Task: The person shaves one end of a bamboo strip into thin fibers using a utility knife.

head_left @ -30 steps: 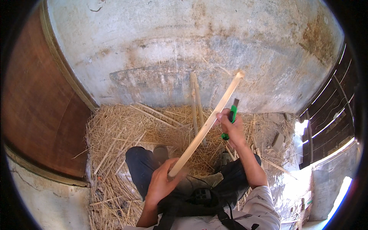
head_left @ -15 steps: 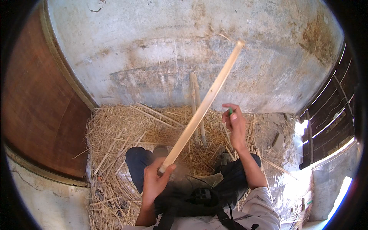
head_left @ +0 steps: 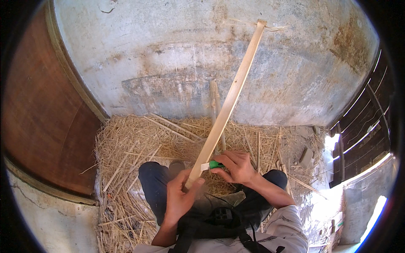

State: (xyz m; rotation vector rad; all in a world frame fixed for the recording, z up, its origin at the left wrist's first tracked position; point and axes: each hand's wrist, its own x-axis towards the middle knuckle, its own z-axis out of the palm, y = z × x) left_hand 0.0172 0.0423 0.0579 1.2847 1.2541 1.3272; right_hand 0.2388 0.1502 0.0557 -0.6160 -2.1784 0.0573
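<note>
A long pale bamboo strip [head_left: 232,98] slants up and to the right, its frayed far end near the wall. My left hand [head_left: 179,196] is closed round its near end. In my right hand [head_left: 239,166] is a knife [head_left: 216,164] with a green handle. Its short light blade lies against the strip's right edge, just beyond my left fingers.
Straw-like shavings and thin sticks [head_left: 122,185] cover the floor round my legs. Two upright stakes [head_left: 214,99] stand before the stained wall [head_left: 168,55]. At the left is a brown wooden panel [head_left: 50,122], at the right dark slats [head_left: 365,118] and a block [head_left: 306,156].
My right hand has come down and left with the knife, from apart to against the strip. The strip's far end has risen, and my left hand has shifted slightly right.
</note>
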